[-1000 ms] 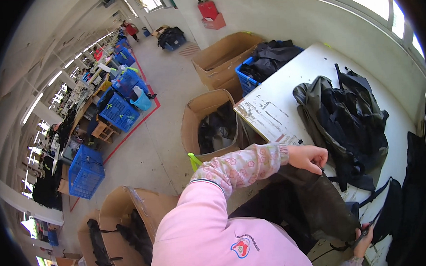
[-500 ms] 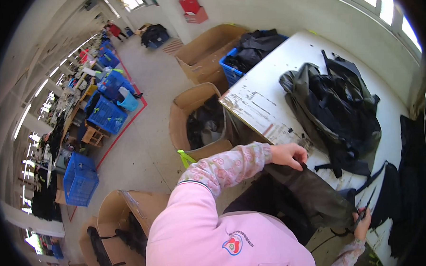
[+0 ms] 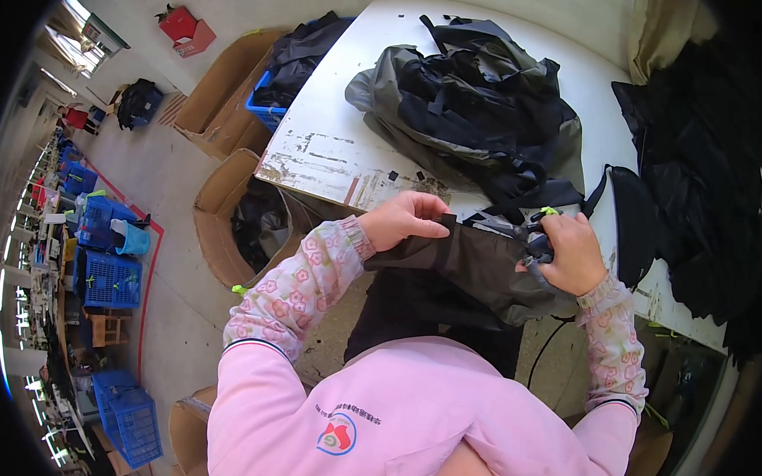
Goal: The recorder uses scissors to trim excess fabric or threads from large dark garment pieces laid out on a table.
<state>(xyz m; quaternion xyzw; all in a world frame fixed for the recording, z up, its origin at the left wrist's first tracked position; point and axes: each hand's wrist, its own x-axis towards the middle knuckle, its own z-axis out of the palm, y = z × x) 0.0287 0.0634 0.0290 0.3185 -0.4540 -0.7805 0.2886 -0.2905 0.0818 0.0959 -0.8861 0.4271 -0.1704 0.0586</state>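
Dark grey garment (image 3: 476,268), stretched at the tabletop (image 3: 326,147) edge: left hand (image 3: 406,220) grip pinches its upper hem, right hand (image 3: 569,251) grip closed on fabric and a small green-tipped tool (image 3: 540,222); step judged trimming, needing taut cloth.
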